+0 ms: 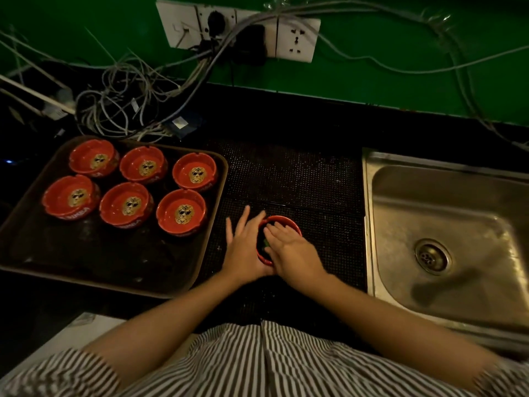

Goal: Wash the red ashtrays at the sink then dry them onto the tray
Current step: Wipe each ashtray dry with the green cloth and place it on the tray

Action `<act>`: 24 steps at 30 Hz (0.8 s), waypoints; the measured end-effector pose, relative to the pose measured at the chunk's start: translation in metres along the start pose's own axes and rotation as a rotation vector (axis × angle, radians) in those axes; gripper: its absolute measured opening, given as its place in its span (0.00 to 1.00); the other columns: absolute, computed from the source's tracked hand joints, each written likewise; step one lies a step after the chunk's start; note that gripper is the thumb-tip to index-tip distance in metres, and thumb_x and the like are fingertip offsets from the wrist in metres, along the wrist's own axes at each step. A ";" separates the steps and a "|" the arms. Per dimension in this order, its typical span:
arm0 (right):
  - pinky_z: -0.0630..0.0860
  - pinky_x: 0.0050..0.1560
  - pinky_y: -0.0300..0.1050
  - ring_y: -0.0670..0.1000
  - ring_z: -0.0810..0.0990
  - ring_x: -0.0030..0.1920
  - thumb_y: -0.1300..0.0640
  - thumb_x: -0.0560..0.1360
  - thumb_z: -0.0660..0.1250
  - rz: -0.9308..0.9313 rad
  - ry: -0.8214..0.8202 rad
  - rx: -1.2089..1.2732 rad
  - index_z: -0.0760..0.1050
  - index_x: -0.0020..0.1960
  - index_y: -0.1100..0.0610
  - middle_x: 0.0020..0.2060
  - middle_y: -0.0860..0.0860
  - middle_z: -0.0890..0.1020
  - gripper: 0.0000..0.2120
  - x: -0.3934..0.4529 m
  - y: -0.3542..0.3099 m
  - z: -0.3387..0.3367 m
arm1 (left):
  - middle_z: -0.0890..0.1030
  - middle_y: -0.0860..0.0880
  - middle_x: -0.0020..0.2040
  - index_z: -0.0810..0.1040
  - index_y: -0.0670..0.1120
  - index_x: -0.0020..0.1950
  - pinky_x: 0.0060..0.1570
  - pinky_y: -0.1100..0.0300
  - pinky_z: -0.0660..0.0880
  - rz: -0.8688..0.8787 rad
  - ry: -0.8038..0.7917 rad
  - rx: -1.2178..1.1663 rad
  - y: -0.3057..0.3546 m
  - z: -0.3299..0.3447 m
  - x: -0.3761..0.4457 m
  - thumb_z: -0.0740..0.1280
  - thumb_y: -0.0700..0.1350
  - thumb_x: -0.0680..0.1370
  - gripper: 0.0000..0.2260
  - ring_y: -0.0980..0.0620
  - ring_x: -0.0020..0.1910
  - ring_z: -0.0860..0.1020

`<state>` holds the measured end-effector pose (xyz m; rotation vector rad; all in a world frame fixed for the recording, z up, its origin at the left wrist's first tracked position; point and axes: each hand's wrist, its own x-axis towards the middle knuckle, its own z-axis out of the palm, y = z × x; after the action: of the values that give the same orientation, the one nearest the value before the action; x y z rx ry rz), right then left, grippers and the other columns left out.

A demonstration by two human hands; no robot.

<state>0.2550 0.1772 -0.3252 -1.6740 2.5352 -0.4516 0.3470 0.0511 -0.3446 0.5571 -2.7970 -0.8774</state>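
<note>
My left hand (243, 247) lay open-fingered against the red ashtray (286, 222) on the mat; my right hand (292, 250) pressed flat inside it, right of the tray (114, 270).

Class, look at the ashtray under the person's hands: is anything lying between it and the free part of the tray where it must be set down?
Nothing visible does. The ashtray sits on the dark mat just right of the tray. Only the left hand lies on that side. The six ashtrays fill the tray's far half; its near half is free.
</note>
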 end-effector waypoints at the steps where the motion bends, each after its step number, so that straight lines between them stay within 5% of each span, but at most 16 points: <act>1: 0.69 0.66 0.51 0.56 0.78 0.63 0.57 0.74 0.71 0.091 0.035 -0.007 0.77 0.63 0.63 0.60 0.58 0.80 0.20 -0.001 -0.011 0.004 | 0.63 0.50 0.77 0.58 0.45 0.77 0.74 0.38 0.35 -0.102 0.094 0.021 0.008 0.010 -0.008 0.73 0.53 0.70 0.40 0.54 0.79 0.43; 3: 0.67 0.67 0.50 0.56 0.78 0.62 0.56 0.73 0.72 0.208 0.075 -0.023 0.78 0.63 0.63 0.60 0.57 0.81 0.20 0.000 -0.026 0.010 | 0.64 0.49 0.76 0.61 0.45 0.75 0.73 0.36 0.36 -0.277 0.226 0.044 0.022 0.026 -0.015 0.67 0.43 0.77 0.28 0.55 0.79 0.43; 6: 0.61 0.69 0.49 0.56 0.75 0.66 0.56 0.76 0.68 0.166 0.061 -0.004 0.75 0.66 0.63 0.63 0.57 0.78 0.21 0.000 -0.021 0.006 | 0.65 0.49 0.76 0.64 0.46 0.73 0.72 0.35 0.33 -0.303 0.287 0.022 0.027 0.031 -0.014 0.67 0.43 0.77 0.25 0.58 0.79 0.46; 11: 0.51 0.74 0.44 0.54 0.65 0.73 0.57 0.80 0.63 -0.261 -0.219 0.048 0.67 0.73 0.62 0.71 0.57 0.70 0.23 0.010 0.019 -0.025 | 0.67 0.50 0.74 0.67 0.46 0.71 0.73 0.40 0.32 0.032 0.009 -0.126 -0.008 -0.002 0.007 0.75 0.67 0.56 0.49 0.56 0.79 0.50; 15: 0.50 0.76 0.44 0.51 0.60 0.75 0.54 0.81 0.60 -0.411 -0.397 0.074 0.66 0.74 0.58 0.73 0.53 0.67 0.22 0.019 0.037 -0.035 | 0.68 0.52 0.72 0.64 0.45 0.74 0.75 0.43 0.36 0.250 -0.191 -0.116 -0.022 -0.022 0.024 0.79 0.65 0.56 0.52 0.56 0.79 0.44; 20: 0.64 0.68 0.48 0.56 0.77 0.64 0.57 0.72 0.72 -0.105 -0.085 0.049 0.76 0.65 0.62 0.62 0.57 0.79 0.22 -0.002 0.003 -0.009 | 0.65 0.49 0.75 0.62 0.44 0.75 0.75 0.42 0.34 -0.011 0.062 -0.058 0.005 0.003 -0.013 0.68 0.66 0.63 0.46 0.51 0.79 0.47; 24: 0.59 0.70 0.47 0.55 0.74 0.67 0.56 0.74 0.70 0.122 0.020 0.064 0.74 0.67 0.62 0.64 0.57 0.78 0.23 -0.006 -0.021 0.003 | 0.65 0.44 0.75 0.65 0.43 0.73 0.74 0.37 0.37 -0.251 0.259 -0.063 0.027 0.025 -0.022 0.61 0.44 0.73 0.27 0.54 0.79 0.49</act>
<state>0.2763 0.1747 -0.3228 -1.4915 2.5893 -0.5360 0.3522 0.0931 -0.3508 0.9526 -2.4940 -0.8635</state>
